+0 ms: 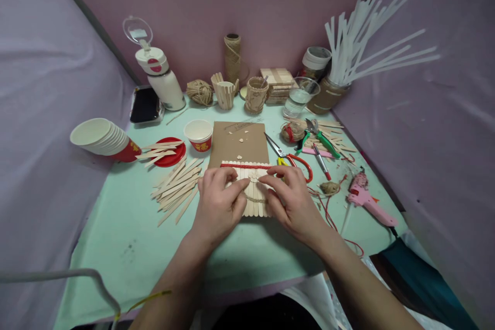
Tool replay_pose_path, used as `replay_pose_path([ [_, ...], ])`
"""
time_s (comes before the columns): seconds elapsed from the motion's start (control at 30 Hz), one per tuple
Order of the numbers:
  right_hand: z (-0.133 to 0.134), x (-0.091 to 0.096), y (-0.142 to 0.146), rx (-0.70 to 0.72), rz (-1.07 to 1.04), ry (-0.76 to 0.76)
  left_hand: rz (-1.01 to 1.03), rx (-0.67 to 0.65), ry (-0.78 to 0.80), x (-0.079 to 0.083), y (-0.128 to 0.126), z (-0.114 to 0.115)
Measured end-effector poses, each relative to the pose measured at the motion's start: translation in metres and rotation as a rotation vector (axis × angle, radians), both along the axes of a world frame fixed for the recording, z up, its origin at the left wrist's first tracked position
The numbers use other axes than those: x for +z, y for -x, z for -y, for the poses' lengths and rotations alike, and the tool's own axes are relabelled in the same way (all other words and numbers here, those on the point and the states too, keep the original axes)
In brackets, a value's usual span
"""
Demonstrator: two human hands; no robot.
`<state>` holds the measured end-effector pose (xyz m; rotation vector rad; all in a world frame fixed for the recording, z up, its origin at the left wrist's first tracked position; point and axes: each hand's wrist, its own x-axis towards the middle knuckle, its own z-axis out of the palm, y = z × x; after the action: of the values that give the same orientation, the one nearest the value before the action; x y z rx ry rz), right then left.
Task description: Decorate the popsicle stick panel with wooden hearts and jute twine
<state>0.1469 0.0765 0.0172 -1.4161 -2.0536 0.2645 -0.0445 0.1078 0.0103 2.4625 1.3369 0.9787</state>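
A panel of craft sticks (253, 210) lies side by side in front of me, over the lower part of a brown cardboard sheet (240, 142). Red braided cord (247, 166) runs across its top, and twine curves lower down. Small wood chips form a flower (253, 176) on the panel. My left hand (222, 193) grips the panel's left side, an index fingertip at the flower. From the right, my right hand (290, 196) holds the other side, its fingertips touching the flower's edge. Several loose wood chips (241, 140) dot the cardboard. The fingers partly hide the panel.
Loose craft sticks (180, 185) and a paper cup (198, 134) sit left. Right are red-handled scissors (296, 160), green-handled pliers (319, 138), a marker (322, 162) and a pink glue gun (369, 201). A water cup (297, 100) and bottle (166, 85) stand behind.
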Motion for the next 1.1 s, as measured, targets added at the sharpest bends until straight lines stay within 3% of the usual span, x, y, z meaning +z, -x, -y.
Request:
replay_pose_path([
  [0.43,0.003,-0.002,0.005,0.01,0.037,0.054,-0.214,0.057,-0.068,0.009,-0.002,0.003],
  [0.7,0.004,-0.004,0.005,0.025,0.014,0.042,-0.247,-0.023,-0.096,0.02,0.003,0.003],
  [1.1,0.005,-0.005,0.003,0.027,0.003,0.053,-0.305,-0.069,-0.112,0.018,0.006,-0.005],
])
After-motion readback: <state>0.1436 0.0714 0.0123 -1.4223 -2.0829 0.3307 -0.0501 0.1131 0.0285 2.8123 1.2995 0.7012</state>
